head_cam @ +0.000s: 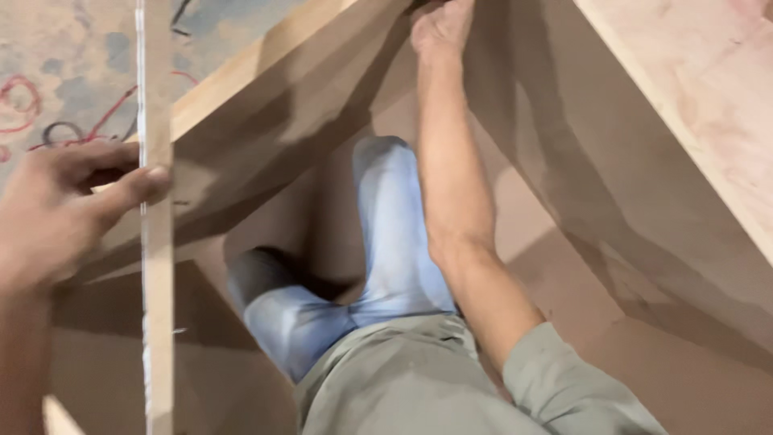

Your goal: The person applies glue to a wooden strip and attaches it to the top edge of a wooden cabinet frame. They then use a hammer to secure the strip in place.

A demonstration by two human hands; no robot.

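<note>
Left hand (56, 209): my grip is narrow here, thumb pressed on the face of one upright wooden strip (158, 242), the fingers curled behind it. The strip is pale, flat and narrow, with a rough whitish edge along its left side; it runs from the top of view to the bottom, at left.

Right hand (441, 28): arm stretched forward, palm and fingers laid against the brown inner board (338, 105) at the top of view. I cannot tell whether this grip closes on anything; the fingertips run out of frame.

Boards: one slanting panel at left with a pale raw edge, smooth brown face; one panel at right (692, 105), pale plywood grain with a pinkish tint on top, brown face below. One brown floor board (684, 379) beneath, matt and smooth.

Clothing: two legs in light blue jeans (394, 234), one grey-green shirt (403, 387).

Floor (72, 72) at upper left: mottled grey-blue, with red scribbled marks.
</note>
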